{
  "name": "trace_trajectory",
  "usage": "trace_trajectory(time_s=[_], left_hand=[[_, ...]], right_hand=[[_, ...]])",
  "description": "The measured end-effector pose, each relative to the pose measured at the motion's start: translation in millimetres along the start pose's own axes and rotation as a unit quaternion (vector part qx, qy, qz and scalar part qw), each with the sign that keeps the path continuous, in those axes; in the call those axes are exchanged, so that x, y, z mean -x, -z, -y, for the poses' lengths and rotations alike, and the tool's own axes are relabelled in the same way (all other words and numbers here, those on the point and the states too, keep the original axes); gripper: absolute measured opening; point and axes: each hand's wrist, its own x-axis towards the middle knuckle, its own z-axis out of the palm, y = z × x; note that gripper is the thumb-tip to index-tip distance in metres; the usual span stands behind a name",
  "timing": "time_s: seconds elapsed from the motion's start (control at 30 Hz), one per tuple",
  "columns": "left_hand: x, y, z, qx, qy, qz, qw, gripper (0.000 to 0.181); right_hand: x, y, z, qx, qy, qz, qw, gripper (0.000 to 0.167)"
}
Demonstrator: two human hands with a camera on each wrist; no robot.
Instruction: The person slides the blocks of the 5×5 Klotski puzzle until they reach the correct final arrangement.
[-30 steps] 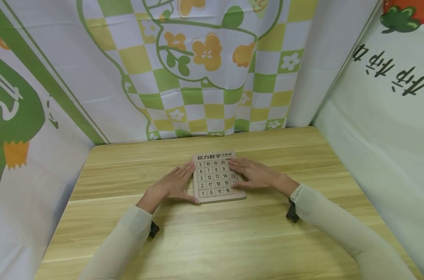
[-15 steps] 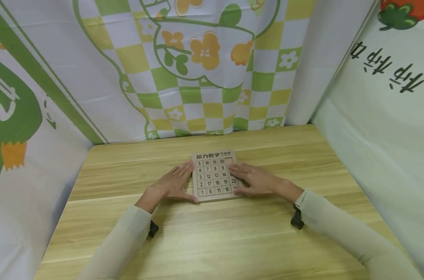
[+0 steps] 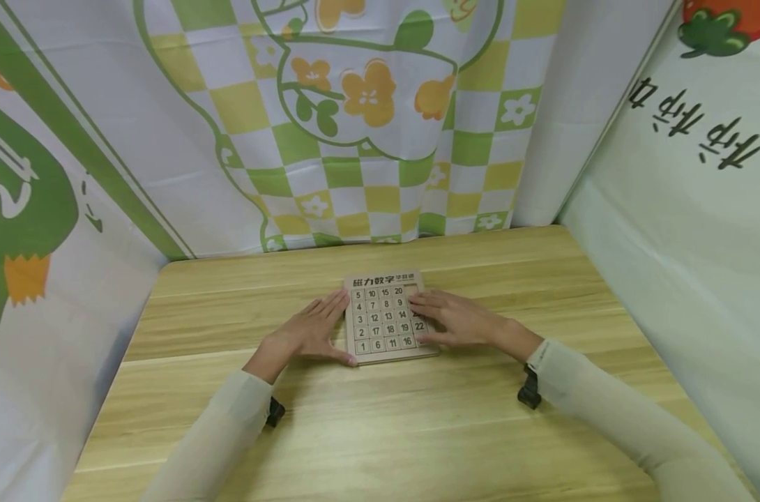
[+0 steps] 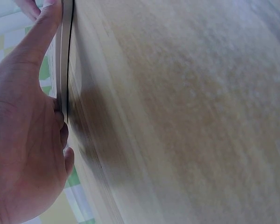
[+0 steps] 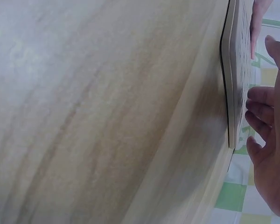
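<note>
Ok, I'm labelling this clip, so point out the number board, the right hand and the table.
Number board (image 3: pixel 389 316), head view: middle of its numbered face.
Right hand (image 3: pixel 460 318), head view: back of the hand.
Table (image 3: pixel 380 425), head view: bare wooden top.

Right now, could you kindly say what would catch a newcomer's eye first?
Probably the number sliding puzzle, flat on the wood-grain table, with the left hand at its left edge and the right hand over its right column. Behind the table hangs a checkered curtain.

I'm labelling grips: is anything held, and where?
Nothing is gripped: the left hand touches the number puzzle at its left edge and lower-left corner; the right hand is over its right column.
</note>
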Motion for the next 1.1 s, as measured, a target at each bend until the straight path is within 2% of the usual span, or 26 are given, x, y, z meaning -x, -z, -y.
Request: trace_trajectory(time_s=[0.2,0.57,0.8,1.1], left_hand=[[-3.5,-6.9,5.6,0.009,0.0,-0.003,1.0,0.145],[-0.6,-3.0,2.5,0.004,0.0,-0.001,1.0,0.146],[2.0,0.8,-0.1,-0.003,0.0,0.0,1.0,0.144],[-0.5,-4.2,4.1,0.007,-0.002,-0.006,1.0,0.144]], right_hand=[[-3.9,3,2,-0.01,0.011,-0.016,0.9998,0.075],[-19.4,7,7,-0.011,0.04,-0.042,0.9982,0.075],[-29.2,4,11,-0.008,0.041,-0.029,0.9987,0.075],[-46.6,3,16,-0.026,0.049,-0.024,0.9982,0.074]])
